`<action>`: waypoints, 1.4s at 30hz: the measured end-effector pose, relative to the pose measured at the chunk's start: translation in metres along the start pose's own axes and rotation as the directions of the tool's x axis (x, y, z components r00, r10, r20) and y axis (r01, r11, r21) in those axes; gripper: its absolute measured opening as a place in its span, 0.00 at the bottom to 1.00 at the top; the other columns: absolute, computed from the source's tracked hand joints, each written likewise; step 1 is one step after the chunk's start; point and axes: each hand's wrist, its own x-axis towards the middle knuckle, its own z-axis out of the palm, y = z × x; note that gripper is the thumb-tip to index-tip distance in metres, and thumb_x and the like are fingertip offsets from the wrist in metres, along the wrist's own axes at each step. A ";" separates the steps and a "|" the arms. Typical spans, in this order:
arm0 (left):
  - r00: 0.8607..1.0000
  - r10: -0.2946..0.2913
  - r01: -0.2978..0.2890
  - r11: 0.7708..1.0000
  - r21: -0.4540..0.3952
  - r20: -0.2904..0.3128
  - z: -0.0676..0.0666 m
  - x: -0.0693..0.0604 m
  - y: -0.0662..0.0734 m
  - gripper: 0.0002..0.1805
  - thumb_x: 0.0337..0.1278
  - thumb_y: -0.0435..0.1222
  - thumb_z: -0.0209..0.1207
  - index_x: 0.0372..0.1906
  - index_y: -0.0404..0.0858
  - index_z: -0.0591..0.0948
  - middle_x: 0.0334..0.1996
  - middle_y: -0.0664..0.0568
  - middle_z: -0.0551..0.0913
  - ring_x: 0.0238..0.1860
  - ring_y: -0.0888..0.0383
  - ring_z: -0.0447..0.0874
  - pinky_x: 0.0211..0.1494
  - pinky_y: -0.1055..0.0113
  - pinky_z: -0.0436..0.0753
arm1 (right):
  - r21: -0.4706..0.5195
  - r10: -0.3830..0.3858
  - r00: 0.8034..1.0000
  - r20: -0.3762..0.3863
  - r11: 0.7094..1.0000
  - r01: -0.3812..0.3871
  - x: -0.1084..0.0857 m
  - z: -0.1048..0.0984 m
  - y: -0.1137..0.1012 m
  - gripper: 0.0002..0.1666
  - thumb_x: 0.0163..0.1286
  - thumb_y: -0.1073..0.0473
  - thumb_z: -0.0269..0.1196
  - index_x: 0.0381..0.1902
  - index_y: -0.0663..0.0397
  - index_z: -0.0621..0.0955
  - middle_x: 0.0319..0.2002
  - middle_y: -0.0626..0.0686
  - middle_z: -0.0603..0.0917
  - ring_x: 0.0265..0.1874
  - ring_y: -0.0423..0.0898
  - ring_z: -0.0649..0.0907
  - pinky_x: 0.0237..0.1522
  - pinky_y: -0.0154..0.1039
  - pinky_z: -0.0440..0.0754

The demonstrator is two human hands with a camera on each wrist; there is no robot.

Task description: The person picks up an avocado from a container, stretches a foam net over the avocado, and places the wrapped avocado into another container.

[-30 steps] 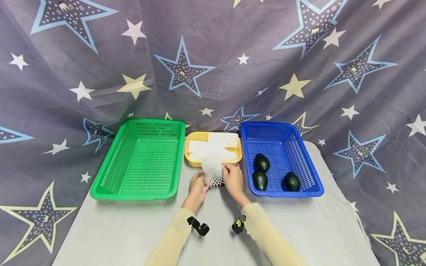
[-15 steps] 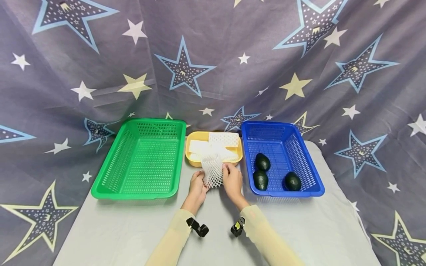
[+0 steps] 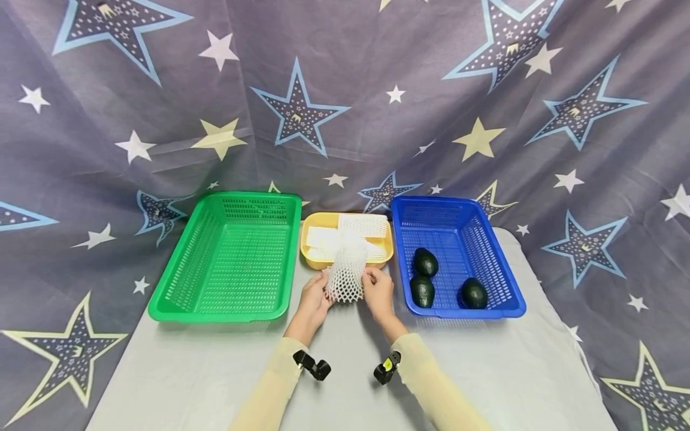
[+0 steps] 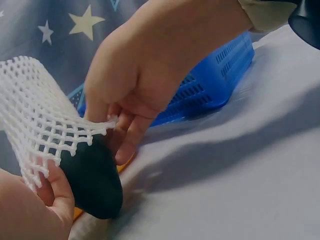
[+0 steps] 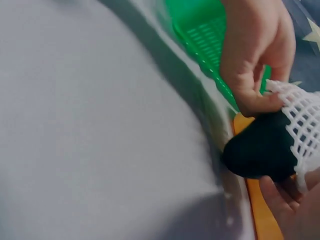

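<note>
A white foam net sleeve [image 3: 347, 275] is stretched between both hands in front of the yellow tub. My left hand [image 3: 314, 299] pinches its left edge, and my right hand [image 3: 379, 294] pinches the right edge. Inside the net sits a dark green avocado [image 4: 95, 177], hidden in the head view. Its bare end sticks out of the net's mouth in both wrist views. From the right wrist view, fingertips of my right hand [image 5: 295, 205] lie close under the avocado; whether they bear it, I cannot tell.
The yellow tub [image 3: 307, 258] holds more white foam nets [image 3: 362, 225]. On the left stands a green basket [image 3: 242, 263]; on the right, a blue basket [image 3: 447, 227] holds three avocados [image 3: 474, 294]. A star-patterned curtain [image 3: 345, 108] hangs behind the grey-covered table [image 3: 345, 383].
My left hand has shifted a little left and turned. The net's near end has spread wider and leans left. My right hand has barely moved.
</note>
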 end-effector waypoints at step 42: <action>0.969 0.084 -0.002 0.944 0.331 -0.232 -0.025 -0.005 -0.009 0.17 0.77 0.35 0.52 0.62 0.31 0.77 0.65 0.38 0.76 0.52 0.55 0.79 0.44 0.70 0.84 | 0.317 0.368 0.901 0.229 0.848 -0.426 0.000 0.005 0.019 0.09 0.68 0.75 0.60 0.43 0.77 0.82 0.26 0.48 0.82 0.24 0.37 0.79 0.24 0.27 0.80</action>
